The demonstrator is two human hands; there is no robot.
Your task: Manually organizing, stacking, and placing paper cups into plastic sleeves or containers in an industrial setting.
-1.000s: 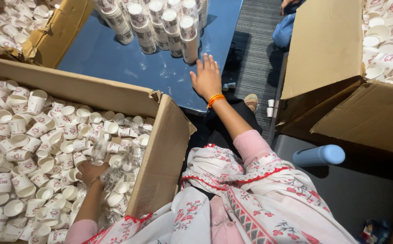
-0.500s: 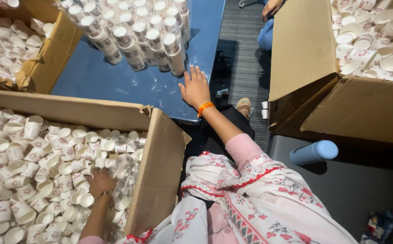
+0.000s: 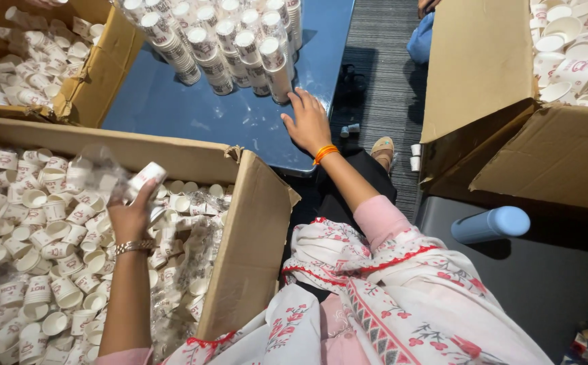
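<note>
Blue bench [image 3: 172, 111] with stacked cups [image 3: 226, 40]; cardboard box [image 3: 253, 230] of loose cups below it.
Left hand [image 3: 131, 216] closed around one paper cup [image 3: 146, 177] above box; right hand [image 3: 307, 122] flat, open, empty beside stacks. Box mostly full.

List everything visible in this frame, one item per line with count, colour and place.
Small stack of paper cups: one, white with red print, held up in the left hand.
Loose paper cups: too many to count, white, in the open carton at lower left.
Cardboard carton: one, brown, lower left.
Stacked cup columns: about a dozen or more, white, on the table's far side.
Table: one, blue, top centre.
Second carton of cups: one, brown, upper left.
Third carton of cups: one, brown, right.
Cylinder: one, light blue, right, on a dark surface.
Left hand: wrist with metal bracelet, over the lower-left carton.
Right hand: wrist with orange band, flat on the table beside the stacks.
</note>
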